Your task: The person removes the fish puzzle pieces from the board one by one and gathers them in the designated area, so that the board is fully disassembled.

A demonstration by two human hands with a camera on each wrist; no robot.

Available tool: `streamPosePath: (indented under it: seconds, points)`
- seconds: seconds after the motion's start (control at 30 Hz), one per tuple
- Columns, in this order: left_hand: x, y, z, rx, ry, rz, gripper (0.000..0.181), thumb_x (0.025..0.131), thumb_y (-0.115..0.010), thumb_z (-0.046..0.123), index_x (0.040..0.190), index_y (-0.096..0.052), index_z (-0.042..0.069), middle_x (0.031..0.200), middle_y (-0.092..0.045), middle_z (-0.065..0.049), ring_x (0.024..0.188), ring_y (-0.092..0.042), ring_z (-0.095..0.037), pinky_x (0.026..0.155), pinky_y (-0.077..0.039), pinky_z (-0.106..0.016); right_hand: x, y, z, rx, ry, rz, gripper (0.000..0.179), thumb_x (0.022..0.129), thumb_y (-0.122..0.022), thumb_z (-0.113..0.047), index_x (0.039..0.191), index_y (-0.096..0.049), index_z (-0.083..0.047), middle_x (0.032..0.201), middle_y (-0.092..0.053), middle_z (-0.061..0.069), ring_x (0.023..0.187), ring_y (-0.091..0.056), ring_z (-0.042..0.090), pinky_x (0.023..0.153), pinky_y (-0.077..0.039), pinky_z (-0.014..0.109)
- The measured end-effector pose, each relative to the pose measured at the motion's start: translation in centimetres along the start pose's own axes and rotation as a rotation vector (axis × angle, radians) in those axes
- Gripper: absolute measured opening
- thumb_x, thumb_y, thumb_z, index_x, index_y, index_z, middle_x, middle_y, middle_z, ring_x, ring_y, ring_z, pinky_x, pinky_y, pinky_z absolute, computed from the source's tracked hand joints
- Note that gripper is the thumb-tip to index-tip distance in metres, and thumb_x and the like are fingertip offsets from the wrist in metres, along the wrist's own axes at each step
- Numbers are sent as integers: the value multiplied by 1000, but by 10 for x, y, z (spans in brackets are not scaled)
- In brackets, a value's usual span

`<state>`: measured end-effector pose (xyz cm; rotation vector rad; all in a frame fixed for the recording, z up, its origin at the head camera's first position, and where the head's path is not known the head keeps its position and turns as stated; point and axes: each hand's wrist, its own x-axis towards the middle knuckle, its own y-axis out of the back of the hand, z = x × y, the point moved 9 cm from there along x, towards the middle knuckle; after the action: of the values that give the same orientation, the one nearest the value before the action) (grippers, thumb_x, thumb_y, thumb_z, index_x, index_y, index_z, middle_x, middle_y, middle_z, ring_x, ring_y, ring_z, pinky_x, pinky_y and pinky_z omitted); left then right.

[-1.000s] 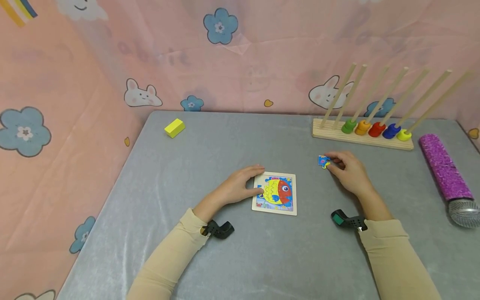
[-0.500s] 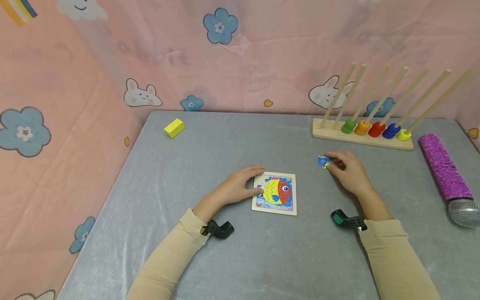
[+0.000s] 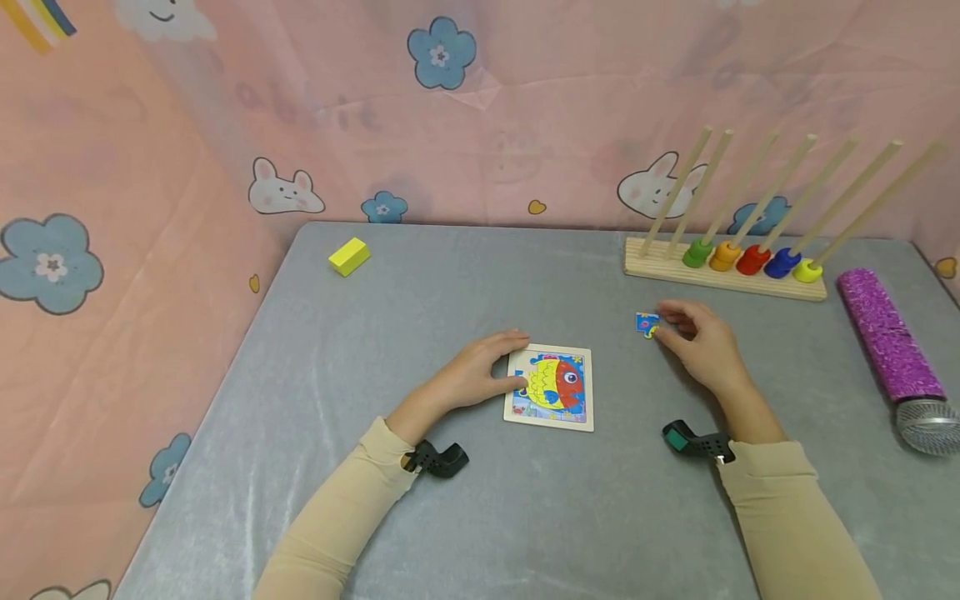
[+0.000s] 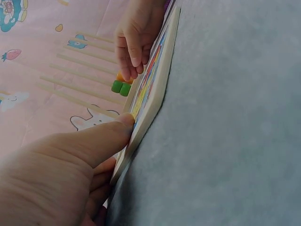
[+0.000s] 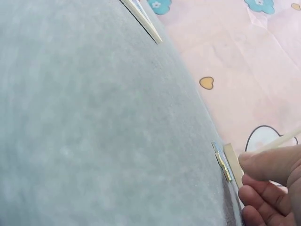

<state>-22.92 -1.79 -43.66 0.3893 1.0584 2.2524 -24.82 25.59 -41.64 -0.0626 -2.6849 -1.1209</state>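
A square wooden jigsaw puzzle (image 3: 553, 417) with a yellow and red fish lies on the grey table. My left hand (image 3: 474, 372) holds its left side, thumb on the picture and fingers at the upper left edge; in the left wrist view the thumb (image 4: 106, 136) presses on the frame. Right of the puzzle, a small blue jigsaw piece (image 3: 646, 321) with a yellow part lies on the cloth. Beside it is my right hand (image 3: 697, 342), fingers loosely bent and holding nothing. The right wrist view shows the piece (image 5: 221, 162) just apart from the thumb and fingers.
A wooden peg rack (image 3: 720, 279) with coloured beads stands at the back right. A purple glitter microphone (image 3: 892, 342) lies at the right. A yellow block (image 3: 349, 257) sits at the back left. Pink printed cloth (image 3: 510, 108) hangs behind the table.
The right hand's fingertips have drawn slightly back and right from the small jigsaw piece, which now shows more fully and lies where it was. The left hand and the puzzle have not moved.
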Motion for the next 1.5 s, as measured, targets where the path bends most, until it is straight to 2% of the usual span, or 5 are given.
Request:
streamPosePath:
  seconds: [0.2, 0.5, 0.63, 0.83, 1.5]
  points:
    - [0, -1, 0, -7, 0, -2, 61, 87, -69, 28, 140, -46, 6, 148, -42, -8, 140, -33, -21, 115, -30, -37, -1, 1, -7, 14, -12, -25, 43, 89, -66, -13, 125, -54, 6, 121, -57, 25, 109, -55, 35, 88, -40, 15]
    - [0, -1, -1, -5, 5, -4, 62, 87, -68, 28, 140, -46, 6, 148, -41, -8, 140, -33, -22, 115, -30, -38, -1, -3, -28, 69, 35, -71, 43, 89, -65, -13, 126, -54, 5, 121, -58, 24, 106, -54, 32, 82, -33, -1]
    - [1, -1, 0, -2, 4, -5, 62, 87, -68, 29, 140, -46, 6, 149, -40, -8, 141, -32, -21, 115, -30, -38, -2, -11, -41, 90, 75, -97, 42, 88, -66, -9, 126, -54, 5, 120, -58, 23, 107, -55, 32, 86, -41, 8]
    - [0, -1, 1, -4, 4, -9, 62, 88, -68, 29, 140, -46, 6, 149, -40, -8, 141, -32, -22, 115, -30, -38, -7, -27, -65, 84, 120, -167, 45, 87, -67, -8, 127, -53, 4, 121, -58, 22, 111, -54, 35, 94, -45, 50]
    - [0, 0, -1, -4, 11, -8, 61, 88, -67, 31, 140, -46, 7, 149, -40, -7, 140, -33, -21, 115, -31, -38, -20, -92, -112, 64, 148, -447, 45, 86, -69, -14, 126, -56, 1, 119, -60, 15, 107, -59, 30, 93, -50, 47]
